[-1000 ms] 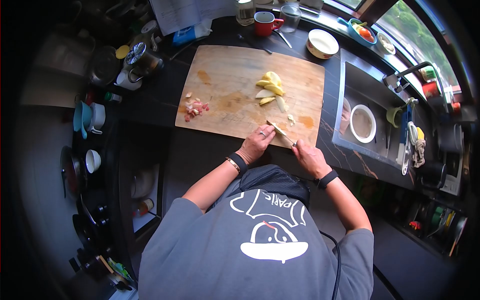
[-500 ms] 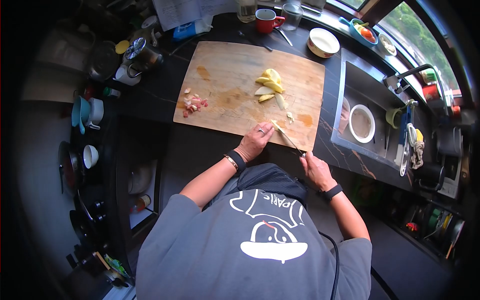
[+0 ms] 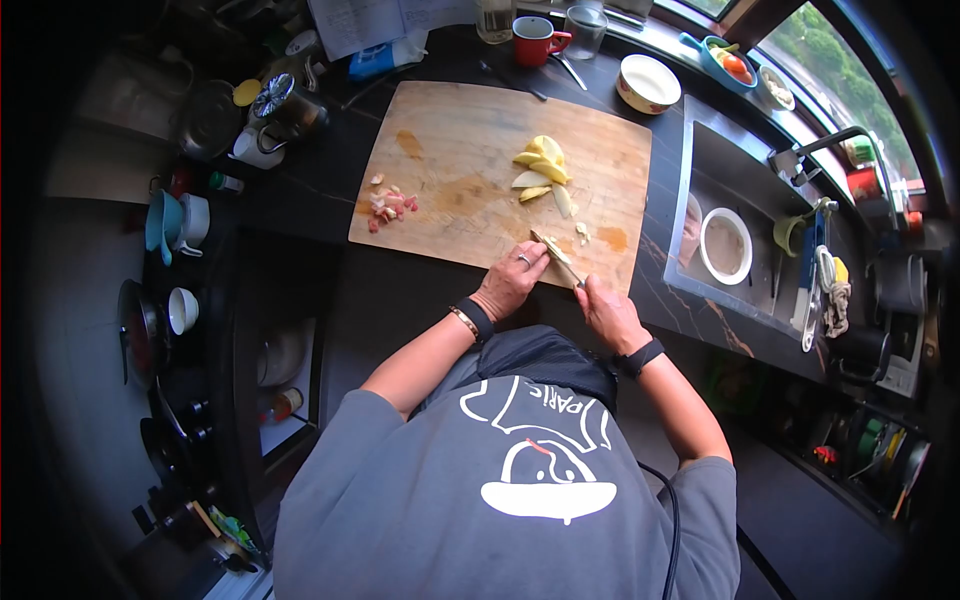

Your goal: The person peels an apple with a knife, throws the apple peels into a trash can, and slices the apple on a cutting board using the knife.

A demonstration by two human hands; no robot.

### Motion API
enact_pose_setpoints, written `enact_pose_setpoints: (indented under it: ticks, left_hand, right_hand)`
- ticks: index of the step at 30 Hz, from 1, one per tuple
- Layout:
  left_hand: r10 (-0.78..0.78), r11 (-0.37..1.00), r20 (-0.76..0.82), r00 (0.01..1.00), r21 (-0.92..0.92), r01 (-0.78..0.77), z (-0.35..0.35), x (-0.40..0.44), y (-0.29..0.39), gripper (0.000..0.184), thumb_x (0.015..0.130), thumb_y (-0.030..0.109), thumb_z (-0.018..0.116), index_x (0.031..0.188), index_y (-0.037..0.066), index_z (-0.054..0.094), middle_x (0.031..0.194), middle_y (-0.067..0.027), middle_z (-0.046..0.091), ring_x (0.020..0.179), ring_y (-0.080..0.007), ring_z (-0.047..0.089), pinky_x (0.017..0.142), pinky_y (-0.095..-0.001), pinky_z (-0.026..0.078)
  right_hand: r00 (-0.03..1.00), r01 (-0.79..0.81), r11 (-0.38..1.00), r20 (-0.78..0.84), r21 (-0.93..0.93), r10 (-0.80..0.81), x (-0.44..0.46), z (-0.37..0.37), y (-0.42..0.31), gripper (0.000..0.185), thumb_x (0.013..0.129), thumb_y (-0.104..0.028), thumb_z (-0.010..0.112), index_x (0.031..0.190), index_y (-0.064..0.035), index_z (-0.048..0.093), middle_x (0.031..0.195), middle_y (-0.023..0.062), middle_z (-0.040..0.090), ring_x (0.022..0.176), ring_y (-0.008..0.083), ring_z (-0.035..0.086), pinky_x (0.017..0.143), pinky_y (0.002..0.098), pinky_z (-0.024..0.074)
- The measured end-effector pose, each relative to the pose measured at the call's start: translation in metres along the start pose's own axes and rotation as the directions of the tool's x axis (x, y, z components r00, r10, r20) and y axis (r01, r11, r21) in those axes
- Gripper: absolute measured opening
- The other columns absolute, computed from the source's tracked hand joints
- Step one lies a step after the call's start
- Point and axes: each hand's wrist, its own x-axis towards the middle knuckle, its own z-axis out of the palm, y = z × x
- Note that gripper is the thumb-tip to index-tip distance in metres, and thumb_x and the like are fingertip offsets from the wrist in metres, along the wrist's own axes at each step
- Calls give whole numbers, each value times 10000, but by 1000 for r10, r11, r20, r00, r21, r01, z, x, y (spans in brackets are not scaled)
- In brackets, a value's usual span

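Note:
At the near edge of a wooden cutting board (image 3: pixel 470 140), my left hand (image 3: pixel 513 275) is closed on a small pale yellow piece (image 3: pixel 556 252). My right hand (image 3: pixel 610 312) grips the handle of a knife (image 3: pixel 565 262), whose blade lies right beside my left fingertips and the piece. Beyond my hands is a pile of yellow-skinned slices (image 3: pixel 543 165). Small pale bits (image 3: pixel 583 232) lie to the right of the blade. Diced pink and white pieces (image 3: pixel 390 208) are scattered at the board's left side.
Right of the board is a sink (image 3: pixel 760 200) with a white bowl (image 3: pixel 725 246) in it. Behind the board stand a red mug (image 3: pixel 536 42) and a floral bowl (image 3: pixel 648 83). A metal-topped jug (image 3: pixel 290 105) stands at the left. A blue dish (image 3: pixel 727 63) sits by the window.
My right hand drew the knife back toward me, then pushed it forward and left again. My left hand has stayed almost in place. The slices and diced pieces lie as before.

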Motion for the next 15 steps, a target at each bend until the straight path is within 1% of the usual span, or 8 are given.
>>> enact_pose_setpoints:
  ticks: [2,4,7,9,11,15]
  left_hand:
    - [0,1000,-1,1000,5,0,-1,0,0,276,786,31,559,1045,-34,626,1112,-138,579,1068,-289,561,895,-356,492]
    - [-2,1000,4,1000,5,2,-1,0,0,278,793,32,558,1055,-28,627,1115,-139,584,1065,-289,564,899,-358,489]
    - [-9,1000,2,1000,5,9,-3,1,1,276,796,36,559,1057,-18,630,1110,-136,595,1060,-287,570,895,-357,490]
    - [-2,1000,-9,1000,-1,2,-3,1,0,270,798,40,560,1052,-15,631,1100,-134,601,1055,-286,573,891,-356,492]
    - [9,1000,-17,1000,-9,-9,-4,1,-2,263,800,43,560,1048,-11,631,1091,-132,606,1051,-285,577,887,-355,494]
    - [-2,999,13,1000,-46,2,-7,5,-2,229,800,44,564,1014,-4,627,1063,-125,610,1026,-286,585,871,-357,500]
  right_hand:
    - [1000,2,1000,-21,-5,-2,-4,6,4,263,968,-297,452,921,-38,442,697,240,615,660,436,610,573,519,481]
    - [999,-32,999,6,2,32,-23,10,15,256,965,-292,460,926,-40,431,686,235,611,650,434,608,562,521,479]
    - [1000,-21,1000,1,14,21,-50,12,32,244,961,-277,474,924,-42,419,674,227,605,643,431,607,551,520,479]
    - [1000,-27,999,11,29,27,-55,0,26,237,959,-265,483,919,-42,410,673,229,600,660,436,605,565,521,477]
    - [996,-82,994,37,66,80,-54,-15,12,246,960,-266,484,910,-35,417,685,241,598,678,446,600,586,525,469]
    - [996,-86,987,6,133,86,-39,-20,2,256,962,-269,485,909,-25,429,704,255,599,700,459,593,606,528,461]
